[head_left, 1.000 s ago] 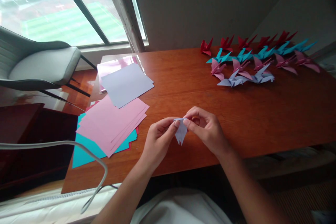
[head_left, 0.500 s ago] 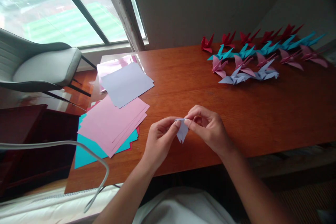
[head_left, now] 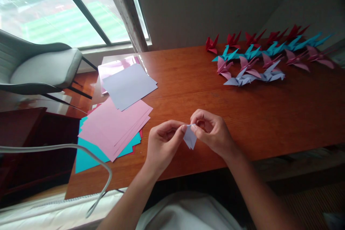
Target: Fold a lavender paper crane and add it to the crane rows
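Observation:
Between my two hands is a small folded piece of pale lavender origami paper [head_left: 190, 139], its split points hanging downward above the table's front part. My left hand [head_left: 165, 143] pinches its upper left edge between thumb and fingers. The thumb and index finger of my right hand [head_left: 211, 133] grip the upper right edge. My fingertips cover part of the top fold. Two finished lavender paper cranes [head_left: 242, 79] stand farther back on the right, beside rows of pink cranes [head_left: 223, 67], turquoise cranes [head_left: 228, 54] and red cranes [head_left: 212, 44].
On the left of the wooden table [head_left: 178, 79] lie lavender sheets [head_left: 129, 86] over a shiny plastic packet [head_left: 118, 68]. Pink sheets [head_left: 115, 125] overlap turquoise sheets [head_left: 88, 161] nearby. A grey cable [head_left: 105, 167] curves across the lower left. A chair [head_left: 48, 68] stands by the window.
The folded paper has shifted slightly right and turned, showing more of its face. My left fingers have slid a little along its edge, and both hands still pinch it.

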A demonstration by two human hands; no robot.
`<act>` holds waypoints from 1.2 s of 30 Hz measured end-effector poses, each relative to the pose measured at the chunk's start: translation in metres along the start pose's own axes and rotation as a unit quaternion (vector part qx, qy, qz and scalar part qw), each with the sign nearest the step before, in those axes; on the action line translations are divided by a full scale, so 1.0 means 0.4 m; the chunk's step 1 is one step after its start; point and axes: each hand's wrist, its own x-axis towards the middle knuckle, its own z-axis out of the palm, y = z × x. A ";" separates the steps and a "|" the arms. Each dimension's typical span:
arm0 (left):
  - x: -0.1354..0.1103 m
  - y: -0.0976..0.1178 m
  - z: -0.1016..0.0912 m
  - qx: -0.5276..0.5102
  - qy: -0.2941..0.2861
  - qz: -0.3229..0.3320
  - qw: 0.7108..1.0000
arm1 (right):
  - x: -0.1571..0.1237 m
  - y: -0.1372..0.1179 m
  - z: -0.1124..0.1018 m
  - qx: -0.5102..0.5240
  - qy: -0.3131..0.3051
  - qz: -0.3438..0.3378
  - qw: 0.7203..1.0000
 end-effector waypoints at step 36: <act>0.004 -0.020 0.001 -0.023 -0.073 -0.055 0.996 | -0.001 0.013 -0.004 0.067 0.045 0.054 0.995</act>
